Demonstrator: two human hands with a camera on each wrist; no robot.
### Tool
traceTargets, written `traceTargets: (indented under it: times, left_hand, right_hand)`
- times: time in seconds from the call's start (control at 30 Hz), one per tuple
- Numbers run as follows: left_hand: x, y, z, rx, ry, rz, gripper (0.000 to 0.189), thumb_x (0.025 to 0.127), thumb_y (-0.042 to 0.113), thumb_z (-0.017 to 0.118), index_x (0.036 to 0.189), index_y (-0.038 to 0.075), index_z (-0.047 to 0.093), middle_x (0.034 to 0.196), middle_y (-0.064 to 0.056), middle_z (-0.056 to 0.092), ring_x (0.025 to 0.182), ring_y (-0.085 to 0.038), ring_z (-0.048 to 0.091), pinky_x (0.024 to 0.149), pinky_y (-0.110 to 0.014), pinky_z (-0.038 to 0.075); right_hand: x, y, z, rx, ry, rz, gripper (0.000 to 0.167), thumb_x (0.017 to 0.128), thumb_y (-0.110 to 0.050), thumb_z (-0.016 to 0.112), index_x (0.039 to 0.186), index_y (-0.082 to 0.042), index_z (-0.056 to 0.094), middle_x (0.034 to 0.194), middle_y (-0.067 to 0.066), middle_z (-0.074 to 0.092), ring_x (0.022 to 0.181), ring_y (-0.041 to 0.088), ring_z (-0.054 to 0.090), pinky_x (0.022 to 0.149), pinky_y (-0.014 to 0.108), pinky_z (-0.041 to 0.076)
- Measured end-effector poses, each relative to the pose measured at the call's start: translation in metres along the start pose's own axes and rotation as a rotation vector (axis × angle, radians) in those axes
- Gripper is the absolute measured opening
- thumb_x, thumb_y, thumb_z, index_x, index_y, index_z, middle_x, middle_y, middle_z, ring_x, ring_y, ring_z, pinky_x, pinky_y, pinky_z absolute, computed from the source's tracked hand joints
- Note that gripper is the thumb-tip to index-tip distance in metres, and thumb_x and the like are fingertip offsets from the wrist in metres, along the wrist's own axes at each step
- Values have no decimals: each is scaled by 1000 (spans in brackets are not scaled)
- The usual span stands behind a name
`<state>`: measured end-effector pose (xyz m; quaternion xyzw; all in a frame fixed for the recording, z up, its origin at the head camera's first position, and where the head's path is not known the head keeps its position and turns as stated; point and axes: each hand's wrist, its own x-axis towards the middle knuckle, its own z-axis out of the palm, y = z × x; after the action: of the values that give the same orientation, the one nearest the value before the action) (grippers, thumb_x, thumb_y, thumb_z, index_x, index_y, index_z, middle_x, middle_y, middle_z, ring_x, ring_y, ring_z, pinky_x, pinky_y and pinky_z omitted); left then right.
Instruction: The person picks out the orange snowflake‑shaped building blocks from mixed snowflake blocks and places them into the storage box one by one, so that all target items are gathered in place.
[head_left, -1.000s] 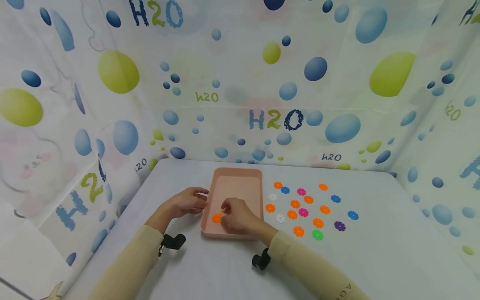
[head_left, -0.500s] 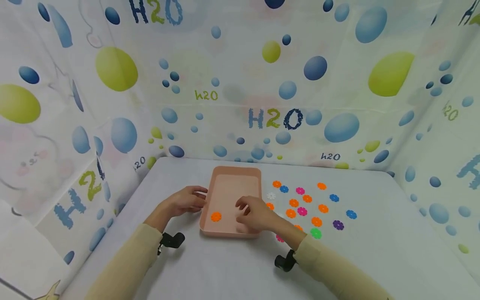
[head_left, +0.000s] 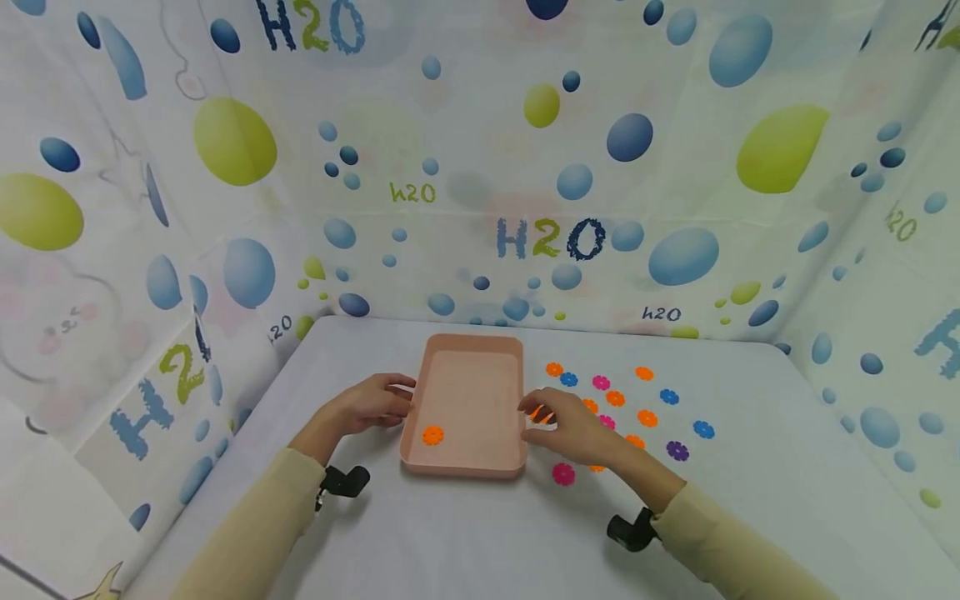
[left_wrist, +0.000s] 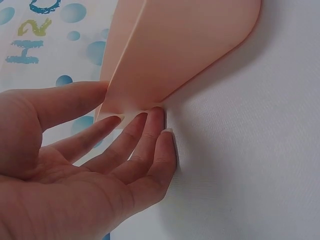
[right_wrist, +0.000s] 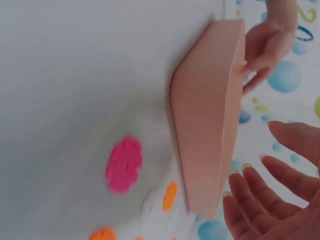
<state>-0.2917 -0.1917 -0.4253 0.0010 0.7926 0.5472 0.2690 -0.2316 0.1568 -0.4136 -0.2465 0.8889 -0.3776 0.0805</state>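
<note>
"While the left hand (head_left: pixel 377 402) touches the side of the tray (head_left: pixel 472 392) with relaxed fingers, what is the right hand (head_left: pixel 573 425) holding?"

"Nothing; its fingers are spread and loosely bent, just beside the tray's opposite side, above some of the scattered flower pieces (head_left: pixel 615 398)."

"And the orange flower (head_left: pixel 432 436)?"

"Flat inside the tray, between both hands, closer to the left one."

"The nearest pink flower (head_left: pixel 564 474)?"

"On the tabletop (head_left: pixel 450 533), on the person's side of the right hand. A purple flower (head_left: pixel 678 451) lies farther right of that hand."
</note>
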Motion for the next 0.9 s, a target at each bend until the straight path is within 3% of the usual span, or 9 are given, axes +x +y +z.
traceTargets:
  times: [0.33, 0.57, 0.9]
  left_hand:
    - [0, -6, -1, -16, 8, -19, 60, 95, 7, 65, 149, -1, 41, 140, -23, 54, 103, -26, 61, 88, -34, 55]
    - [1, -4, -3, -18, 12, -15, 59, 95, 6, 64, 149, -1, 41, 141, -23, 54, 104, -26, 61, 91, -36, 54]
    - [1, -1, -2, 12, 9, -4, 59, 96, 8, 64, 149, -2, 41, 141, -24, 53, 107, -28, 61, 94, -39, 54]
  right_hand:
    - [-24, 39, -43, -64, 87, 73, 36, 93, -18, 75, 125, -5, 64, 121, 16, 66, 107, 28, 63, 94, 47, 55]
    - [-27, 86, -83, -136, 142, 122, 39, 96, -16, 70, 128, 4, 60, 121, 23, 64, 106, 34, 62, 90, 47, 57]
    - [-21, 138, -123, -210, 209, 319, 44, 99, -19, 66, 132, 9, 55, 125, 30, 59, 112, 44, 57, 92, 53, 55]
